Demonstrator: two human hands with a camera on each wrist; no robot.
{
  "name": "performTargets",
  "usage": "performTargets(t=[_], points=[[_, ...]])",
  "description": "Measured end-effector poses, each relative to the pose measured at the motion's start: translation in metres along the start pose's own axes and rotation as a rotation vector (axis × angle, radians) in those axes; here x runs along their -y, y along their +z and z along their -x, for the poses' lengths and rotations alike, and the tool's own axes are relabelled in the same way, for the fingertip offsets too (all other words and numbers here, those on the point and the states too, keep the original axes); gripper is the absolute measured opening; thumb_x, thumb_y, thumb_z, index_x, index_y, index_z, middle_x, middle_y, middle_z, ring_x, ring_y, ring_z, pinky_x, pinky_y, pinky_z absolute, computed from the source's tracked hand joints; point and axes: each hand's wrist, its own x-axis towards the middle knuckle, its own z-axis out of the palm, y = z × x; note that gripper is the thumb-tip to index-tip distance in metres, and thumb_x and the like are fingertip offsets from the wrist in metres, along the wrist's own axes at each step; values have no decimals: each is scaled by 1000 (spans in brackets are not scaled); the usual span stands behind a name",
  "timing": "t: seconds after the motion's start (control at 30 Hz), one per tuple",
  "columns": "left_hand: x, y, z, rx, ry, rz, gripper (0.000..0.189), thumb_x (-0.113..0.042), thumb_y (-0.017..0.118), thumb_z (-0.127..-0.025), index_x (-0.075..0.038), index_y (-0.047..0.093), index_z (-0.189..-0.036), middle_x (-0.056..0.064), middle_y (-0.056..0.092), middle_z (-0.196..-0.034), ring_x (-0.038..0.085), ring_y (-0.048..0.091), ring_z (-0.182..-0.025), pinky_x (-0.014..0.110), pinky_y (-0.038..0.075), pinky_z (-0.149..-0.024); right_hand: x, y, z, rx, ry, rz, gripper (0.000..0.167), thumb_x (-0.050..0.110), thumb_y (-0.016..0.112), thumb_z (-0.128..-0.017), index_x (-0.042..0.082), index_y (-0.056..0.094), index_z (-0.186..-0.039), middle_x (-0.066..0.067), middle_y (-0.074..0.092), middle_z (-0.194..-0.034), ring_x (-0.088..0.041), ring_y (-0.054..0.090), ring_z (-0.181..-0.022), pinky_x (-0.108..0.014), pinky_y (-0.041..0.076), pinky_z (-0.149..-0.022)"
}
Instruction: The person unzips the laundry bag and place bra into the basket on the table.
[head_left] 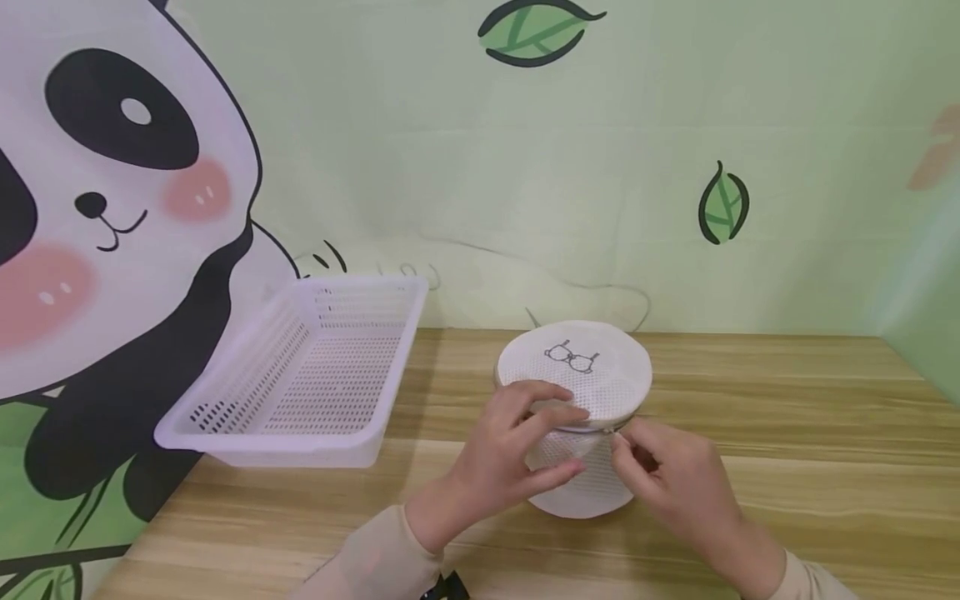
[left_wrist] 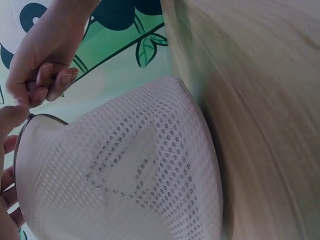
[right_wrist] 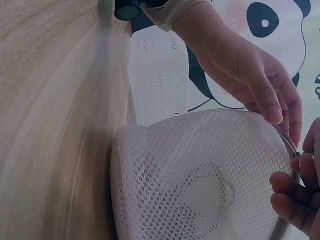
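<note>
A round white mesh laundry bag stands upright on the table, with a zipper running below its lid. A small bra drawing marks the lid. My left hand holds the bag near its rim, fingers on the lid and thumb lower on the side. At the front right of the rim, my right hand pinches the small zipper pull. In the right wrist view, the grey zipper curves along the rim between both hands. The bag's inside cannot be made out through the mesh.
A white perforated plastic basket stands to the left of the bag. Behind the wooden table hangs a green backdrop with a panda and leaves. A small black object lies near the left sleeve.
</note>
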Motion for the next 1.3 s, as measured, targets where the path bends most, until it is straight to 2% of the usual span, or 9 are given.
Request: performTargets(t=[0.43,0.87,1.3], points=[[6,12,9,0,-10,-18,44,-29,84,-70,-16,64,-107,3,59,-112,18,55,-108,34,46,-95,6,4,2,19,-10,-34,23,5,58,-76,19,45,-63,15,40,-58,8,35,-55,-6,29,-46],[12,16,13,-45,-1,17,35,-17,81,-70,-13,63,-100,1,61,-106,17,57,-102,31,47,-90,9,6,3,39,1,-62,24,3,60,-76,19,47,-64,15,39,-58,10,33,-56,-5,28,-47],[14,14,15,-58,11,20,28,-13,79,-70,-12,64,-94,3,62,-103,18,59,-98,31,48,-88,8,6,4,40,-20,-60,24,11,56,-87,19,47,-65,14,38,-58,9,32,-56,-4,26,-47]])
